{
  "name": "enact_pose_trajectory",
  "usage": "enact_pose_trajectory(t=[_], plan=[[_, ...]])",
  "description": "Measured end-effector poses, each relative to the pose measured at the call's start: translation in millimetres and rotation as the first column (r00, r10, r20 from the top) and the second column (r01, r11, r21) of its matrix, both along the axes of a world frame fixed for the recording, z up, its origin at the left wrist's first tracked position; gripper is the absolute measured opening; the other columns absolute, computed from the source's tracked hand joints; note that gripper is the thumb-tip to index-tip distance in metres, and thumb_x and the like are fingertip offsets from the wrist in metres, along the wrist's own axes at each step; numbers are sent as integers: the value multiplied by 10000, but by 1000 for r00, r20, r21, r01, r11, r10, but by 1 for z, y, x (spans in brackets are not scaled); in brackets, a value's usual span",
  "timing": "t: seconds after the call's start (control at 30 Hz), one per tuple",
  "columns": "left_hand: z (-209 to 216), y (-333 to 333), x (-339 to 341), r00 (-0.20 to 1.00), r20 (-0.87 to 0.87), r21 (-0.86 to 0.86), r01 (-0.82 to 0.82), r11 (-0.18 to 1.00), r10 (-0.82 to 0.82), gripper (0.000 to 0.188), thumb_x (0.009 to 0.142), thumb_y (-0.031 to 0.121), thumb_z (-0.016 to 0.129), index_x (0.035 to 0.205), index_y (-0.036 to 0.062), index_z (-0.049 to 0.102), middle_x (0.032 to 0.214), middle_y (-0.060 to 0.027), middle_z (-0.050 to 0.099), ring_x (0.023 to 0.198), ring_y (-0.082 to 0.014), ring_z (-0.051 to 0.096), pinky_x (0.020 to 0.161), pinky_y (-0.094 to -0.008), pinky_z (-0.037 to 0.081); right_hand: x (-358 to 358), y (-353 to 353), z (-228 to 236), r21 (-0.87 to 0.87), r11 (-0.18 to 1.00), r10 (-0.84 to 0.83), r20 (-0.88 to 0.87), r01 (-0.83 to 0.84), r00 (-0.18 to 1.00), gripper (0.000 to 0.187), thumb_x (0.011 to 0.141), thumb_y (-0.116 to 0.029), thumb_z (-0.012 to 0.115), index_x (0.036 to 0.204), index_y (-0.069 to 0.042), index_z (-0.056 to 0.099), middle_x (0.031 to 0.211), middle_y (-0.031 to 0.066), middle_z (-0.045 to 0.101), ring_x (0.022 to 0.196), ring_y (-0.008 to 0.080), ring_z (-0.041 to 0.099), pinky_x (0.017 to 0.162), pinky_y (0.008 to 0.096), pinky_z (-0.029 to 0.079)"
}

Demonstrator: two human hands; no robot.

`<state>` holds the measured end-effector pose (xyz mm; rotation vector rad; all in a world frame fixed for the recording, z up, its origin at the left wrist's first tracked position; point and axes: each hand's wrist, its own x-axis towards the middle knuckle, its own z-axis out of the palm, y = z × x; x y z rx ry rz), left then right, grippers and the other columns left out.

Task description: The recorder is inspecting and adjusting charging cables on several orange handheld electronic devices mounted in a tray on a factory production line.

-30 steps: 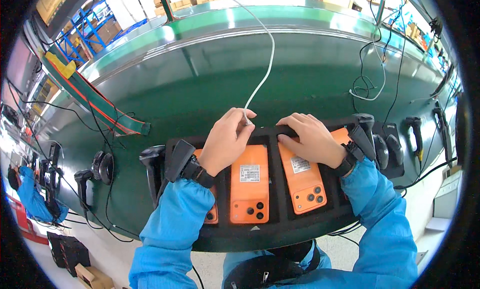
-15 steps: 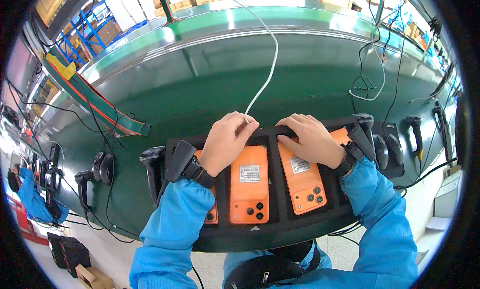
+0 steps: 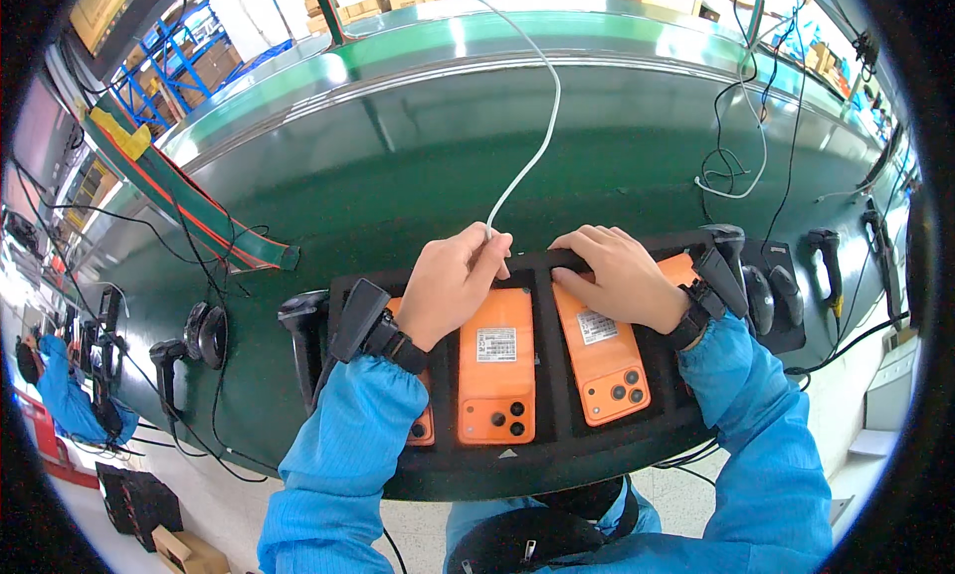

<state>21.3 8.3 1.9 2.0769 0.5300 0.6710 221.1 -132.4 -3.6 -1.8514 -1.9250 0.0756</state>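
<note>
My left hand (image 3: 457, 284) pinches the end of a white cable (image 3: 542, 146), just beyond the top edge of an orange phone (image 3: 496, 395). That phone lies camera end toward me in a black foam tray (image 3: 550, 415), a white label on its back. Gripping the far end of a second orange phone (image 3: 609, 360) is my right hand (image 3: 622, 277); this phone sits tilted in its slot. Under my left wrist a third orange phone (image 3: 422, 427) is mostly hidden, and part of another orange phone (image 3: 678, 269) shows beside my right wrist. Both wrists wear black strapped devices.
The tray lies on a green worktop (image 3: 398, 186). Handheld scanners (image 3: 303, 315) stand left of the tray; more scanners (image 3: 824, 256) and a black mouse (image 3: 786, 293) are at right. Loose black cables (image 3: 731, 166) hang at the back right. A person in blue (image 3: 70, 385) is at far left.
My left hand has drawn slightly up and left, with the cable shifting along with it. My right hand and the phones have stayed put.
</note>
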Motion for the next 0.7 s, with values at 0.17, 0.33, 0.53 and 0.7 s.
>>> enact_pose_trajectory(t=[0.17,0.33,0.53,0.7], plan=[[-1,0,-1,999,-26,-5,17,1000,-17,325,1037,261,543,891,-11,645,720,-52,675,675,-101,649,616,-247,483,-1,-1,1,26,1000,8,3,-8,1000,315,926,-298,632,1120,-50,628,1001,153,654,1001,340,625,937,440,465],[-3,2,-2,999,-34,32,40,999,-39,323,1034,259,546,898,-17,645,717,-62,676,680,-113,669,620,-257,507,-1,0,0,21,1000,6,1,-6,1000,320,925,-299,636,1125,-49,628,1010,153,656,1005,341,626,937,440,466],[-3,2,-1,999,-26,48,47,998,-45,328,1032,257,552,894,-28,639,707,-77,673,669,-122,675,621,-265,519,-1,0,1,21,1000,1,6,-1,1000,324,924,-299,641,1127,-46,629,1020,155,657,1008,341,626,933,441,468],[-3,2,-1,999,-41,59,38,998,-35,334,1030,264,558,896,-30,640,704,-77,673,658,-121,674,615,-262,519,-1,0,0,9,1000,-1,9,1,1000,326,924,-298,643,1128,-45,628,1025,156,657,1010,341,626,930,439,470]])
